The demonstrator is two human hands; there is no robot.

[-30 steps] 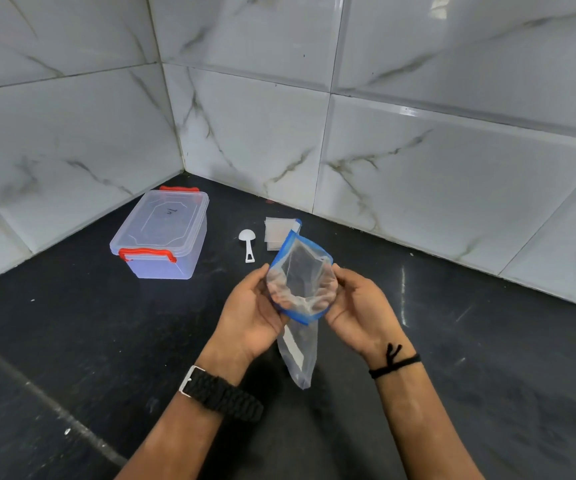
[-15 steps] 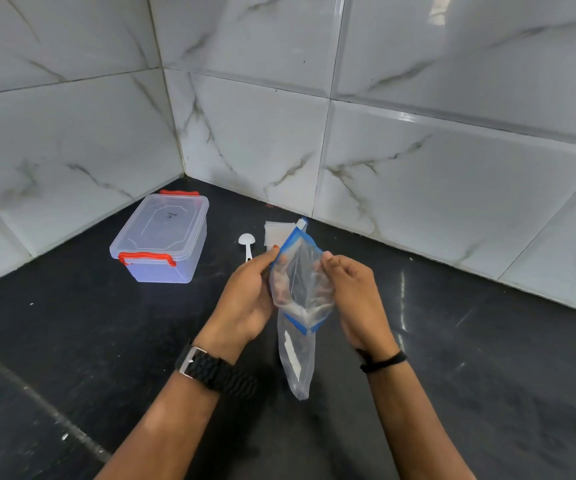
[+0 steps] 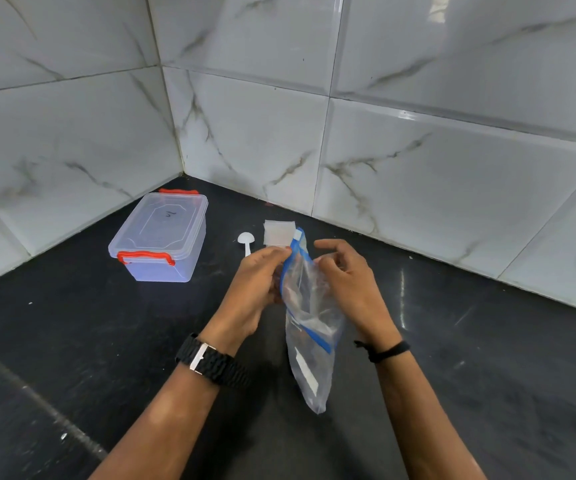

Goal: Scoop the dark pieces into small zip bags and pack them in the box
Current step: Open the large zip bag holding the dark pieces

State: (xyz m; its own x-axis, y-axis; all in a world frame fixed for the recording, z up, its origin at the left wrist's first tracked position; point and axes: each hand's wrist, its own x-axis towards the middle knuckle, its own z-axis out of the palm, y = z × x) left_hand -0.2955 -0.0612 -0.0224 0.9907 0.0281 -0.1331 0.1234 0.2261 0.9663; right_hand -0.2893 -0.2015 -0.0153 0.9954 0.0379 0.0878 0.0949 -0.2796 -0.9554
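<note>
From the head camera I see my left hand [image 3: 257, 289] pinching the blue zip edge of a clear zip bag [image 3: 309, 327] between thumb and fingertips, up near the bag's top corner. The bag hangs down from that grip above the dark counter [image 3: 72, 341], its mouth partly gaping and its lower end drooping toward the near edge. My right hand [image 3: 348, 282] is just beside the bag on its other side, fingers loosely curled; they lie against the plastic, but I cannot tell whether they actually pinch it. I can't make out any dark pieces inside the bag.

Toward the counter's far left corner, where the two tiled walls [image 3: 418, 150] meet, stands the clear plastic box [image 3: 160, 237] with its lid on and red latches at both ends. To its right, close to the back edge, a white scoop [image 3: 246, 241] lies flat on the counter, its handle partly hidden behind my left fingers. Just beside the scoop sits a small flat stack of clear small bags [image 3: 279, 232], touching nothing but the counter as far as I can see. A black watch [image 3: 212, 363] is on my left wrist and a black cord band [image 3: 383, 351] on my right.
</note>
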